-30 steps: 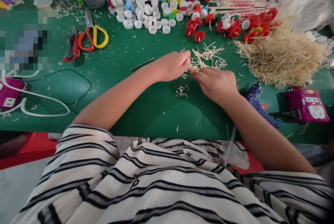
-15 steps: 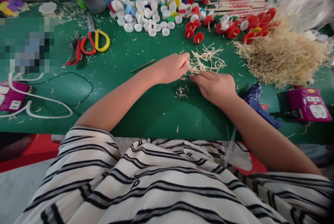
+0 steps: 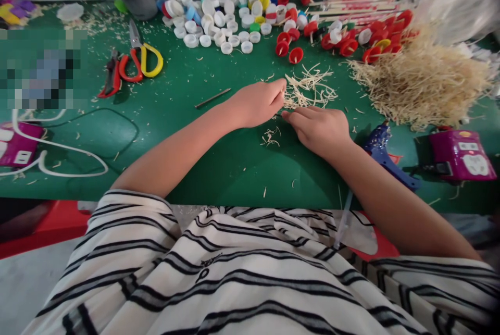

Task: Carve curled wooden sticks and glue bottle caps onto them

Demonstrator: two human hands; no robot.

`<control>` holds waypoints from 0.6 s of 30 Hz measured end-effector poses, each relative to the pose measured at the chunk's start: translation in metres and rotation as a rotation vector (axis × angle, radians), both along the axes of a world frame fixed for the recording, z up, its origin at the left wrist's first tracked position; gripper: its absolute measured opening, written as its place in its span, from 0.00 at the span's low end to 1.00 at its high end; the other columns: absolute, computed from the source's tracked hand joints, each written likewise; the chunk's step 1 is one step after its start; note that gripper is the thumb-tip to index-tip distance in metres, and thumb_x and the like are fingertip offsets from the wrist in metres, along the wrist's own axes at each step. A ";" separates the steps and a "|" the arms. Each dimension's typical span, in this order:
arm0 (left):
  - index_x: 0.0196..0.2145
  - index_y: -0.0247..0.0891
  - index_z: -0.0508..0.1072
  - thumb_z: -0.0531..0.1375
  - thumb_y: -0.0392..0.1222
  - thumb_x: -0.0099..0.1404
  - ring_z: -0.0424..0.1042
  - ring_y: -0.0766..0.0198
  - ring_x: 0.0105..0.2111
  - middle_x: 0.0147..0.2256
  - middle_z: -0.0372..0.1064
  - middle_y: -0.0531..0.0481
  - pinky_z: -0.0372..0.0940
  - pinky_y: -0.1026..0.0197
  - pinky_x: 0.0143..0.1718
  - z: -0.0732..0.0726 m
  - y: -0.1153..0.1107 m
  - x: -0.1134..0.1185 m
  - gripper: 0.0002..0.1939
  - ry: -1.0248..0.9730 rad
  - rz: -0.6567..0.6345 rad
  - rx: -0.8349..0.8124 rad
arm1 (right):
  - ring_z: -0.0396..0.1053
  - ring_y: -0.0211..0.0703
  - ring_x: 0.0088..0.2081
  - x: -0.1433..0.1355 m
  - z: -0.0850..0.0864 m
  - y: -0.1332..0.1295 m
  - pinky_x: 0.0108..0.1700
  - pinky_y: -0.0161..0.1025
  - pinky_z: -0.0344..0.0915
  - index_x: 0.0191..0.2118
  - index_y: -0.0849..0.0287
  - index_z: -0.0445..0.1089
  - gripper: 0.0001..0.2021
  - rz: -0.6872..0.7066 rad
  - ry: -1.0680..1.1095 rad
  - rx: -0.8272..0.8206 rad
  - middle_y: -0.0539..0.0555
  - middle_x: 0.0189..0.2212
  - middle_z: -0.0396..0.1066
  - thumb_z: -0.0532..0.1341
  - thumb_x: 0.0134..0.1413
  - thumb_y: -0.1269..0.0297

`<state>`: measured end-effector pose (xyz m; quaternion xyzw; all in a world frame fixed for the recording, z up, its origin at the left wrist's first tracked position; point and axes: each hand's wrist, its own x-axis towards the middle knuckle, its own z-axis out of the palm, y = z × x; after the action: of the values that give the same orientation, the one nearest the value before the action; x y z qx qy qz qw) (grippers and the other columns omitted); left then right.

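Observation:
My left hand (image 3: 260, 103) is closed in a fist over the green table, its fingertips turned away from me. Whatever it grips, if anything, is hidden. Close on its right, my right hand (image 3: 322, 127) is closed too, with thumb and forefinger together. A short dark thin tip shows by those fingertips, too little to name. Pale straw-like strands (image 3: 310, 87) lie loose just beyond both hands. A small cluster of strand scraps (image 3: 271, 137) rests nearer to me. Left of my left hand lies a thin metal rod (image 3: 213, 98).
White bottle caps (image 3: 219, 20) and red caps with sticks (image 3: 296, 55) crowd the back. A straw heap (image 3: 429, 82), a blue glue gun (image 3: 385, 155) and a purple socket block (image 3: 463, 155) are at right. Scissors (image 3: 142, 59), red-handled cutters (image 3: 112, 77) and a white cable (image 3: 74, 172) lie left.
Both hands stay in nearly the same place, still closed. My right hand has shifted very slightly left; the whole view has moved a little.

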<state>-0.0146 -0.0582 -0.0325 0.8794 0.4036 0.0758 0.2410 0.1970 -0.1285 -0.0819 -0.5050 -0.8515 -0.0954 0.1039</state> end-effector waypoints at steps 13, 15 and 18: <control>0.36 0.42 0.62 0.48 0.39 0.82 0.57 0.62 0.28 0.30 0.63 0.50 0.49 0.53 0.34 -0.003 0.002 0.000 0.13 -0.023 0.078 0.008 | 0.75 0.45 0.38 0.001 0.004 -0.002 0.31 0.43 0.44 0.52 0.51 0.83 0.18 -0.059 0.014 -0.105 0.53 0.44 0.85 0.54 0.77 0.63; 0.34 0.43 0.58 0.48 0.40 0.82 0.57 0.62 0.27 0.29 0.62 0.51 0.49 0.52 0.33 -0.003 0.002 -0.001 0.14 -0.038 0.065 0.009 | 0.75 0.45 0.38 0.001 0.004 -0.003 0.31 0.43 0.44 0.52 0.51 0.83 0.18 -0.060 0.015 -0.114 0.53 0.44 0.85 0.54 0.76 0.63; 0.33 0.44 0.55 0.48 0.40 0.81 0.57 0.61 0.27 0.28 0.60 0.52 0.49 0.52 0.32 -0.006 0.003 -0.001 0.14 -0.057 0.050 0.003 | 0.75 0.45 0.38 0.001 0.005 -0.003 0.31 0.43 0.44 0.51 0.49 0.84 0.18 -0.068 0.027 -0.121 0.52 0.45 0.86 0.54 0.76 0.62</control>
<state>-0.0155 -0.0555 -0.0381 0.8668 0.4185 0.1073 0.2489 0.1984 -0.1317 -0.0765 -0.5405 -0.8365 -0.0403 0.0814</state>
